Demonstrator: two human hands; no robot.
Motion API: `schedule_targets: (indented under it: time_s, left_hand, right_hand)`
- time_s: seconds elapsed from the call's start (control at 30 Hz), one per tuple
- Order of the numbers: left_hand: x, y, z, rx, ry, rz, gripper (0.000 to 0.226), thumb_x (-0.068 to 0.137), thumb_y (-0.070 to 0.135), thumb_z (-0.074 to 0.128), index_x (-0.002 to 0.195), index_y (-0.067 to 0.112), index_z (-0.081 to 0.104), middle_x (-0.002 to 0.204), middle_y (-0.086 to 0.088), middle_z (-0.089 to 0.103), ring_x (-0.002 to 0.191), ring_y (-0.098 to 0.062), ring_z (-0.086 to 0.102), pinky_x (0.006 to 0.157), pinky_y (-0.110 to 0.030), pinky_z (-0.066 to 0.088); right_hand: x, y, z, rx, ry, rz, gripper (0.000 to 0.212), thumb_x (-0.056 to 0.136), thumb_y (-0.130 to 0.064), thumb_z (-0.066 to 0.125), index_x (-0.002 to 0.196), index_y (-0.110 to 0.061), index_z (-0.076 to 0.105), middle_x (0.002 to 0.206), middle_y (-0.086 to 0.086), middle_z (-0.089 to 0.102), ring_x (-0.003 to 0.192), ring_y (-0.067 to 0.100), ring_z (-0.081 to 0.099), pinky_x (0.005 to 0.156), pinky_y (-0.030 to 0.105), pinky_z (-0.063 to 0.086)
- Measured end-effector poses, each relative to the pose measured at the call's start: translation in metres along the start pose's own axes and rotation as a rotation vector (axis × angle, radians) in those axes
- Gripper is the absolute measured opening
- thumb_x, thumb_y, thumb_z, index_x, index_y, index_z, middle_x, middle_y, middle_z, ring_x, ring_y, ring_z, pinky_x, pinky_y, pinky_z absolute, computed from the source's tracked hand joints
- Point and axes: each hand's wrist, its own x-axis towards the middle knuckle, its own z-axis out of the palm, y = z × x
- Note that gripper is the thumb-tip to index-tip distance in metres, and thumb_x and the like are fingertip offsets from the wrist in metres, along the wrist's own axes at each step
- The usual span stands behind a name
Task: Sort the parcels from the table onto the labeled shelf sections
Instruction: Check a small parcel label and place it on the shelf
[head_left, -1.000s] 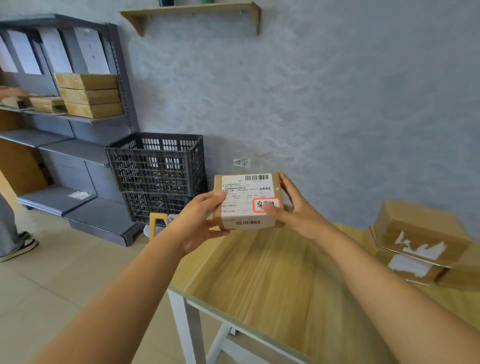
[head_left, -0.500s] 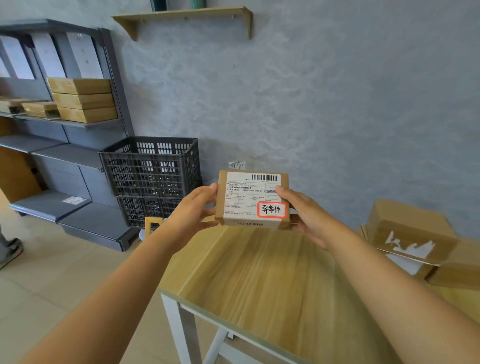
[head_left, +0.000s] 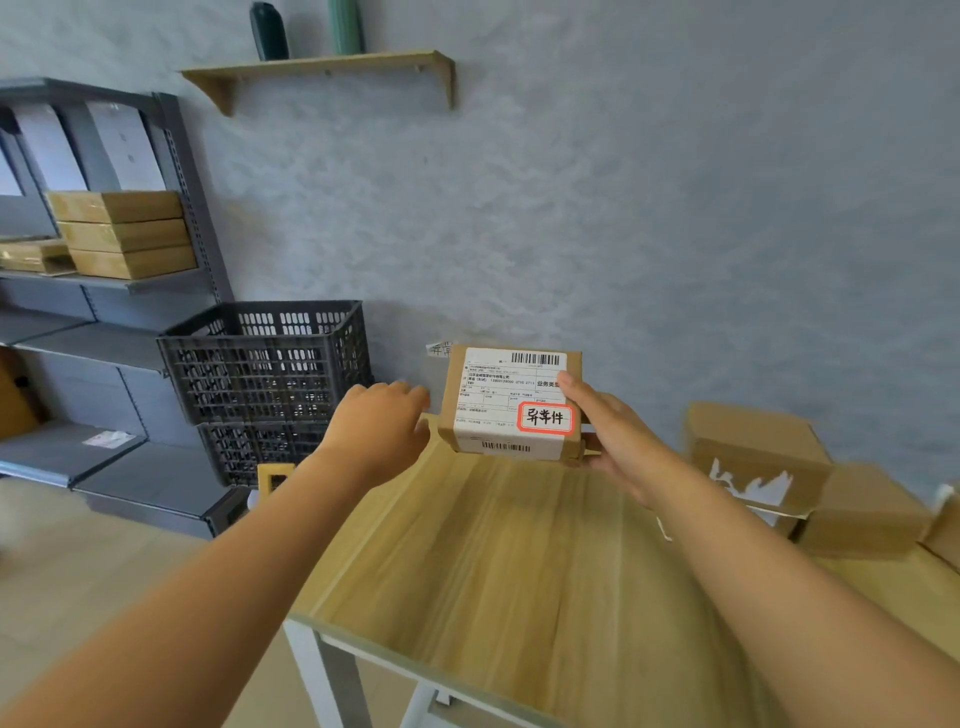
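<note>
Parcel in hand: one small cardboard box, label facing me, with a red-bordered handwritten sticker at the lower corner of the label. I hold it above the far edge of the table. My right hand grips its right end, thumb on the label face, the other fingers under and behind the box. My left hand sits just beside the left end, apart from it, fingers loosely curled and holding nothing.

Shelved already: a stack of three flat boxes on an upper level of the grey shelf unit, with more flat boxes just left of it. Lower levels look mostly bare.

Awaiting sorting: at least three boxes at the right end of the table, one with a torn white label; more may lie out of view.

Other: two stacked black crates between shelf and table, and a small paper tag on the wall just beside the held box, its writing too blurred to read.

Status, as I judge it: partly done; this parcel is not yet assigned a place.
</note>
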Motion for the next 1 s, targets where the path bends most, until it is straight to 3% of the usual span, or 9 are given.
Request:
schedule_targets:
  time_s: [0.2, 0.33, 0.6, 0.7, 0.9, 1.0]
  left_hand:
    - [0.009, 0.033, -0.010, 0.070, -0.013, 0.054, 0.028, 0.098, 0.033, 0.040, 0.120, 0.022, 0.054, 0.109, 0.000, 0.062, 0.100, -0.023, 0.060, 0.087, -0.036, 0.043]
    - [0.012, 0.057, -0.016, 0.048, 0.028, 0.092, 0.028, 0.098, 0.031, 0.041, 0.119, 0.020, 0.054, 0.109, -0.001, 0.063, 0.099, -0.023, 0.061, 0.086, -0.035, 0.045]
    - [0.016, 0.096, -0.020, -0.013, 0.045, 0.192, 0.031, 0.098, 0.031, 0.041, 0.125, 0.020, 0.053, 0.114, -0.001, 0.063, 0.101, -0.023, 0.061, 0.078, -0.033, 0.042]
    - [0.020, 0.117, -0.028, -0.061, 0.097, 0.262, 0.032, 0.098, 0.032, 0.042, 0.126, 0.020, 0.052, 0.114, -0.001, 0.063, 0.101, -0.024, 0.061, 0.073, -0.032, 0.039]
    - [0.007, 0.152, -0.041, -0.154, 0.117, 0.454, 0.033, 0.098, 0.032, 0.042, 0.127, 0.019, 0.051, 0.117, -0.002, 0.063, 0.103, -0.024, 0.061, 0.084, -0.035, 0.045]
    - [-0.010, 0.167, -0.041, -0.184, 0.119, 0.527, 0.033, 0.097, 0.028, 0.043, 0.127, 0.018, 0.051, 0.117, -0.003, 0.062, 0.104, -0.025, 0.060, 0.087, -0.036, 0.046]
  right_hand:
    - [-0.022, 0.005, -0.033, -0.029, 0.069, 0.021, 0.057, 0.080, -0.078, 0.048, 0.107, -0.033, 0.071, 0.096, -0.009, 0.077, 0.091, 0.014, 0.074, 0.076, 0.033, 0.059]
    - [-0.040, 0.004, -0.053, -0.025, 0.134, 0.030, 0.053, 0.082, -0.076, 0.046, 0.104, -0.035, 0.072, 0.095, -0.008, 0.078, 0.088, 0.012, 0.074, 0.068, 0.029, 0.058]
    - [-0.094, 0.011, -0.081, -0.037, 0.284, 0.066, 0.053, 0.084, -0.075, 0.045, 0.110, -0.036, 0.069, 0.101, -0.006, 0.077, 0.101, 0.019, 0.071, 0.092, 0.043, 0.056]
    - [-0.121, 0.010, -0.088, -0.010, 0.379, 0.058, 0.049, 0.084, -0.075, 0.046, 0.108, -0.038, 0.068, 0.102, -0.006, 0.077, 0.101, 0.020, 0.071, 0.089, 0.045, 0.058]
    - [-0.190, 0.010, -0.087, 0.037, 0.598, 0.037, 0.047, 0.088, -0.072, 0.045, 0.108, -0.038, 0.070, 0.098, -0.009, 0.077, 0.091, 0.013, 0.075, 0.073, 0.036, 0.059]
    - [-0.230, 0.015, -0.078, 0.014, 0.682, 0.052, 0.048, 0.088, -0.072, 0.045, 0.114, -0.038, 0.067, 0.099, -0.012, 0.077, 0.088, 0.009, 0.074, 0.074, 0.035, 0.058]
